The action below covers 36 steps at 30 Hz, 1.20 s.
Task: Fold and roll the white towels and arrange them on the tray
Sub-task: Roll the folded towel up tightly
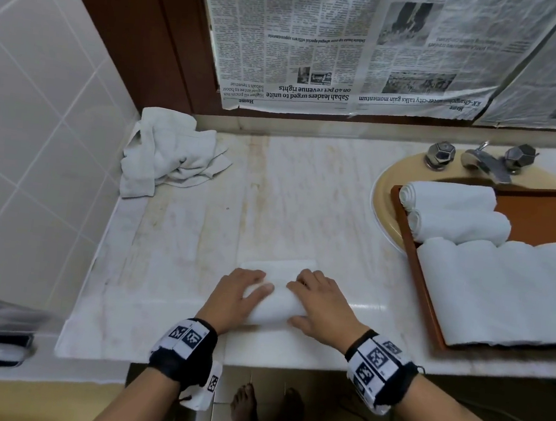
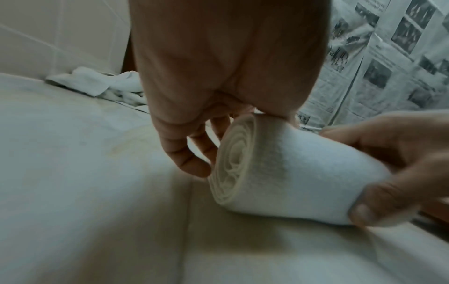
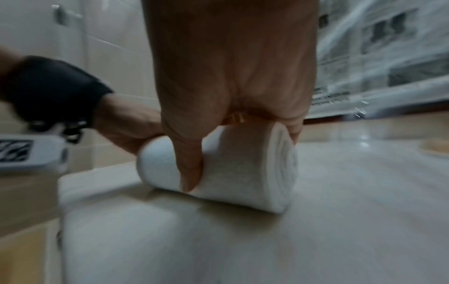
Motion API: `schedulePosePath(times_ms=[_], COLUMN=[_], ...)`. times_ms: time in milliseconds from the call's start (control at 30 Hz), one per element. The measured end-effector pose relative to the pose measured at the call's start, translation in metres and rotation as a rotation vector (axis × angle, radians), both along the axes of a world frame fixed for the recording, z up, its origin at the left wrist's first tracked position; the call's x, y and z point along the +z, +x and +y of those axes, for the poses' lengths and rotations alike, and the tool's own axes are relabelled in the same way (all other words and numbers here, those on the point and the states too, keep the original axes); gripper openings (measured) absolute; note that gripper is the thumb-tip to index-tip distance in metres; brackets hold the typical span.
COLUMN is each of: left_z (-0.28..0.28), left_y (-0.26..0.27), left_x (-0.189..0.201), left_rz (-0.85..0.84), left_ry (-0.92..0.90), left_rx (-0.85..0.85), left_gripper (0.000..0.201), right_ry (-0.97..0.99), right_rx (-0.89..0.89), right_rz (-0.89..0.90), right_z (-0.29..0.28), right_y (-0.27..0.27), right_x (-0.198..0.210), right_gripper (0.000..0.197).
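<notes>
step: rolling a white towel (image 1: 277, 304) on the counter (image 1: 198, 236), both hands on it; roll looks nearly done (judgement).
landmark: the tray (image 1: 432, 295), orange-brown, set over the sink basin (image 1: 383, 194).
towel pos: left of the tray, near the counter's front edge, apart from the tray. A short flat tail (image 1: 281, 267) lies beyond the roll.
long axis: left-right, i.e. pointing toward the tray, roughly parallel w/ the two rolls (image 1: 455, 208) lying at the tray's far-left end.
left hand (image 1: 238, 295): fingers curled over the roll's far-from-tray end, thumb at the spiral face (image 2: 230, 165); holding it.
right hand (image 1: 321, 309): curled over the tray-side end, thumb pressed on the near face; holding it.
nearer hand: right is closer to the tray, so prob. the one to carry.
also on tray: a big folded towel (image 1: 501, 295) fills the near part; free spot seems to be right of the two rolls.
left to do: crumpled towels (image 1: 169, 154) far left of the tray, in the counter's back corner.
</notes>
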<state>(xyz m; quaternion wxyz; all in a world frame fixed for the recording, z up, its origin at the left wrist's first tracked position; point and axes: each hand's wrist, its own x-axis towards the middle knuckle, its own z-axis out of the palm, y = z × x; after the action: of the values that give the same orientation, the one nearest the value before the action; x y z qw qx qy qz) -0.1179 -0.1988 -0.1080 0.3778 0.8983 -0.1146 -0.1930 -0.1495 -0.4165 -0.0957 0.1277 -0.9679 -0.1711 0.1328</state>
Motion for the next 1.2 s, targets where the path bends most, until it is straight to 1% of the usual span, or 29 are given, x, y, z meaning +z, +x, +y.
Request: schedulePosePath(times_ms=[67, 100, 133, 200, 233, 267, 300, 333, 367, 400, 433, 467, 533, 600, 633, 700, 800, 900, 967, 1033, 1100, 1200], left_z=[0.005, 0.007, 0.009, 0.011, 0.011, 0.011, 0.010, 0.009, 0.008, 0.006, 0.004, 0.002, -0.001, 0.001, 0.004, 0.012, 0.017, 0.014, 0.008, 0.001, -0.008, -0.026], left_y=[-0.007, -0.009, -0.009, -0.004, 0.001, 0.006, 0.012, 0.017, 0.021, 0.025, 0.028, 0.031, 0.034, 0.035, 0.036, 0.042, 0.053, 0.058, 0.059, 0.061, 0.065, 0.071], left_x=[-0.002, -0.003, -0.004, -0.001, -0.001, 0.003, 0.004, 0.004, 0.004, 0.002, 0.001, -0.001, -0.004, -0.003, -0.001, 0.001, 0.005, 0.011, 0.014, 0.017, 0.021, 0.026], left_rz=[-0.057, -0.090, -0.104, -0.071, -0.041, -0.020, -0.005, 0.019, 0.048, 0.080, 0.096, 0.084, 0.033, 0.071, 0.112, 0.172, 0.236, 0.284, 0.320, 0.345, 0.354, 0.355], left_ry=[0.038, 0.069, 0.085, 0.049, 0.014, -0.009, -0.008, 0.008, 0.030, 0.038, 0.037, 0.028, 0.038, 0.041, 0.065, 0.170, 0.286, 0.297, 0.306, 0.322, 0.350, 0.316], left_rx=[-0.093, -0.123, -0.134, -0.070, -0.036, -0.020, -0.016, -0.014, 0.000, 0.028, 0.057, 0.077, 0.096, 0.099, 0.067, -0.061, -0.234, -0.367, -0.451, -0.504, -0.536, -0.583], left_gripper=[0.072, 0.078, 0.081, 0.077, 0.072, 0.068, 0.067, 0.065, 0.062, 0.059, 0.060, 0.066, 0.077, 0.083, 0.087, 0.096, 0.102, 0.096, 0.083, 0.071, 0.065, 0.072], right_ry=[0.113, 0.137, 0.152, 0.191, 0.197, 0.170, 0.111, 0.050, 0.003, -0.036, -0.065, -0.089, -0.094, -0.063, -0.057, -0.077, -0.093, -0.047, -0.028, -0.024, 0.000, 0.023], right_rx=[-0.068, -0.085, -0.094, -0.141, -0.161, -0.143, -0.088, -0.025, 0.010, 0.013, -0.001, -0.014, -0.055, -0.095, -0.099, -0.089, -0.099, -0.155, -0.186, -0.195, -0.223, -0.269], right_rz=[0.194, 0.272, 0.345, 0.436, 0.421, 0.320, 0.162, 0.027, -0.041, -0.051, -0.041, -0.026, 0.034, 0.122, 0.163, 0.209, 0.309, 0.433, 0.512, 0.568, 0.581, 0.522], right_z=[-0.004, -0.006, -0.008, -0.009, -0.010, -0.010, -0.009, -0.008, -0.006, -0.004, -0.001, 0.002, 0.005, 0.006, 0.007, 0.009, 0.015, 0.022, 0.024, 0.023, 0.016, -0.003], right_y=[0.015, 0.023, 0.029, 0.034, 0.031, 0.027, 0.021, 0.015, 0.009, 0.007, 0.008, 0.010, 0.020, 0.033, 0.037, 0.042, 0.037, 0.028, 0.024, 0.021, 0.018, 0.013], right_x=[0.008, 0.013, 0.016, 0.016, 0.015, 0.014, 0.012, 0.008, 0.005, 0.003, -0.001, -0.003, -0.005, 0.000, 0.004, 0.011, 0.015, 0.014, 0.014, 0.016, 0.018, 0.027], right_gripper=[0.060, 0.063, 0.068, 0.078, 0.077, 0.072, 0.066, 0.063, 0.065, 0.070, 0.074, 0.077, 0.077, 0.075, 0.074, 0.071, 0.073, 0.080, 0.080, 0.074, 0.068, 0.069])
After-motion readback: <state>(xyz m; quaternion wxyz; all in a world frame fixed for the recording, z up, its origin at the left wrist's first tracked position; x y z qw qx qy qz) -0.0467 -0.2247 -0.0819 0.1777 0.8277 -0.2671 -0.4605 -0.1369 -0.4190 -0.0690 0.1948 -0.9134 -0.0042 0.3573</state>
